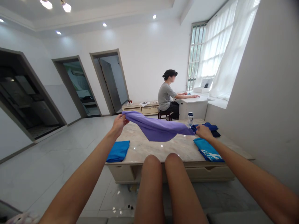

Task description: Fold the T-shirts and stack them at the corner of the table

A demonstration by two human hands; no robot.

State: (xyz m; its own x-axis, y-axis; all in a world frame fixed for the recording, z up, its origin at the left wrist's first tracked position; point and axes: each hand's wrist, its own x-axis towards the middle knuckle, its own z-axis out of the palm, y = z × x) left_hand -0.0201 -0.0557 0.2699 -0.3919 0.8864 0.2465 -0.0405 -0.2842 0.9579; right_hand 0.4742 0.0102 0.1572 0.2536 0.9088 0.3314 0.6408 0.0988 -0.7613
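A purple cloth (pixel 156 127) hangs stretched in the air above a low marble table (pixel 163 147). My left hand (pixel 119 123) pinches its upper left corner, held higher. My right hand (pixel 203 132) grips its right end, lower and close to the tabletop. The cloth sags in the middle between them. My bare knees (pixel 163 161) rise in front of the table's near edge.
A folded blue cloth (pixel 118 151) lies on the table's left, a light blue printed one (pixel 207 150) on its right, a dark blue heap (pixel 207 127) and a small jar (pixel 190 118) behind. A person (pixel 167 96) sits at a white desk beyond. A wall runs along the right.
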